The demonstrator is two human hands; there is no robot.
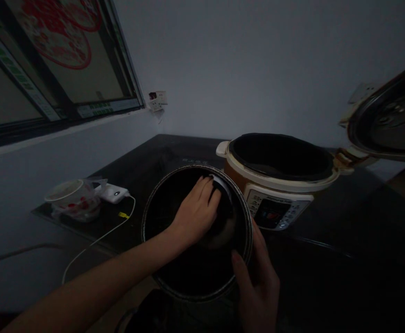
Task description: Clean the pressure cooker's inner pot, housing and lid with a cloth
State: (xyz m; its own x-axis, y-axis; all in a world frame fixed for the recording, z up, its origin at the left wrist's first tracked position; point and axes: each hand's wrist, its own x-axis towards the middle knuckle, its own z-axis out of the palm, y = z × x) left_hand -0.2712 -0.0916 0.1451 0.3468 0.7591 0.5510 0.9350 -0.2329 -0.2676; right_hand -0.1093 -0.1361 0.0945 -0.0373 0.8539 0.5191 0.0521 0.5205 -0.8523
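Note:
A dark inner pot with a worn, pale-edged rim is tilted so that its inside faces me. My right hand grips its right side, thumb over the rim and fingers around the outside. Inside the pot, my left hand reaches against the far right wall with its fingers bent and close together. Something dark shows at the fingertips, but I cannot make out what it is. A pale sheen lies on the wall beside them. Right behind the pot stands an electric pressure cooker, its lid raised on the right.
On the black counter at left sit a bowl in a plastic bag and a white power strip with a trailing cord. Wall sockets are near the corner, beside a window with red decorations.

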